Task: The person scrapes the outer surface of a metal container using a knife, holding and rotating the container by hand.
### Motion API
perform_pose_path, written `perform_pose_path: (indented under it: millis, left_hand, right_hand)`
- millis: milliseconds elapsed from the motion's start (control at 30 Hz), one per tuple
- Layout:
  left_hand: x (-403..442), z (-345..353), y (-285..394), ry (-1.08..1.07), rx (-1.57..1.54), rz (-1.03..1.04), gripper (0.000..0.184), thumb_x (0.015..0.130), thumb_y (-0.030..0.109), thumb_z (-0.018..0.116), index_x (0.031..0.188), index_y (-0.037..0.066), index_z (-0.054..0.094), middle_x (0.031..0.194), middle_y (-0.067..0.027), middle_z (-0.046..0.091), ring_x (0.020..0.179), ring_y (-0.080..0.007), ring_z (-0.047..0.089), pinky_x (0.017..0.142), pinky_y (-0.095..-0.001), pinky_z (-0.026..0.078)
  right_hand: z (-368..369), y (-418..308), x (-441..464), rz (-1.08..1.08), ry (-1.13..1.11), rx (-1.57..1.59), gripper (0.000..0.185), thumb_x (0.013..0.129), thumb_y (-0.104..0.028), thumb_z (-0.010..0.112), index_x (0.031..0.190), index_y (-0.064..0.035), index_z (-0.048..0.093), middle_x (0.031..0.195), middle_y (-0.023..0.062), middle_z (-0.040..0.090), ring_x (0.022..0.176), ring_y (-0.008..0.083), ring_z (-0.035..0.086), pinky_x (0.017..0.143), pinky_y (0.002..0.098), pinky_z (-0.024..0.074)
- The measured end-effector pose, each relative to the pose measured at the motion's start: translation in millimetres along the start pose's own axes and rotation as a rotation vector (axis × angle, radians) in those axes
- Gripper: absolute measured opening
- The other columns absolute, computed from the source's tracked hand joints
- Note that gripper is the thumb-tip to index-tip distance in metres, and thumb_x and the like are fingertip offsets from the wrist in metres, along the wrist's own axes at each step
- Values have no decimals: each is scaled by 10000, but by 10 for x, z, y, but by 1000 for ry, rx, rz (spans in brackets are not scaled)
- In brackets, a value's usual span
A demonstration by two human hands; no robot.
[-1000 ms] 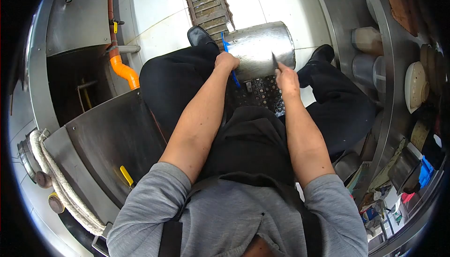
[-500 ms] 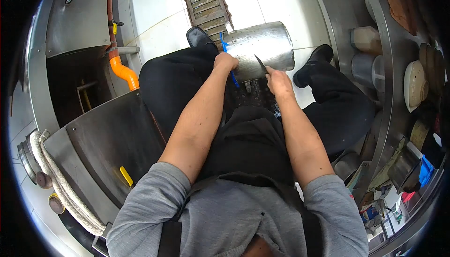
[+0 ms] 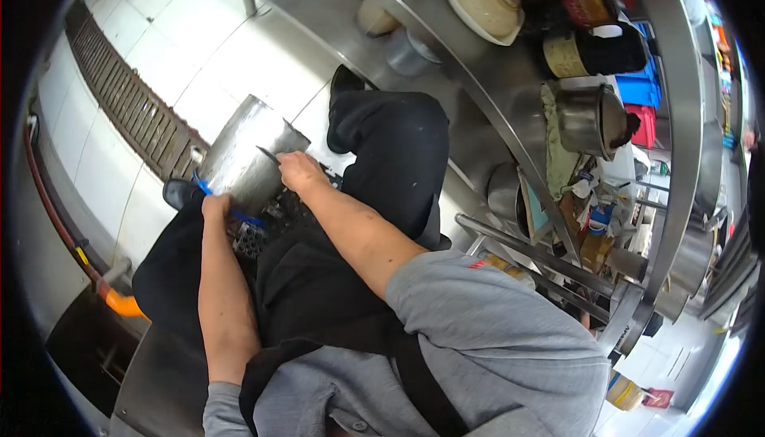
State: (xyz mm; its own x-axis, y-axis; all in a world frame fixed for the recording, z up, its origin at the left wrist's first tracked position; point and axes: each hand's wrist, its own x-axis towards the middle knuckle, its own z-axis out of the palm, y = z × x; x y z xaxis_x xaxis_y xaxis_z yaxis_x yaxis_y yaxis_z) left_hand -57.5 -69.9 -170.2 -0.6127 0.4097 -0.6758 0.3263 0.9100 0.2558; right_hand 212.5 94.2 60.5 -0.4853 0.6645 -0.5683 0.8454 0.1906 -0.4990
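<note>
Between my knees lies a shiny metal cylinder (image 3: 249,146) on its side, with a blue strip (image 3: 201,182) along its near left end. My left hand (image 3: 216,204) is closed at that end, on the rim by the blue strip; its fingertips are partly hidden. My right hand (image 3: 301,171) grips a knife (image 3: 266,152), its handle hidden in the fist. The dark, narrow blade points left over the cylinder's surface; I cannot tell whether it touches. Below the cylinder is a dark surface with holes (image 3: 249,239).
A floor drain grate (image 3: 135,98) crosses the white tiles on the left. To my right, steel shelves (image 3: 478,90) hold a cream lidded pot (image 3: 486,3), a dark bottle (image 3: 594,50) and a metal pot (image 3: 586,122). An orange pipe (image 3: 123,303) stands at lower left.
The view has swung to the right, so the cylinder and both hands appear further left and tilted, and more shelving shows. Both hands keep their holds on the knife and cylinder.
</note>
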Motion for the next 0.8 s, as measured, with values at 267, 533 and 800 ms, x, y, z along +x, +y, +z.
perform_pose_path:
  millis: [267,533,800]
  left_hand:
    - [-1069,-609,901,-160,-298,-208,192,729,29,584,864,-108,575,859,-178,594,736,-330,632,570,-437,570]
    - [-1252,-722,1049,-32,41,-41,284,743,91,565,874,-155,621,829,-262,663,686,-381,688,531,-431,569]
    - [-959,-567,816,8,298,18,404,772,249,545,970,-81,669,1011,-265,662,973,-360,658,820,-429,523]
  right_hand:
    - [-83,-89,-136,-32,-109,-24,277,851,-57,475,1042,-71,675,1130,184,635,1083,361,597,928,432,479]
    - [-63,-46,-42,46,-84,18,288,867,-93,437,1023,-86,679,1123,176,637,1068,347,604,916,435,484]
    - [140,116,212,62,-4,-9,306,860,-47,443,1083,-77,650,1132,197,627,1091,360,591,932,465,477]
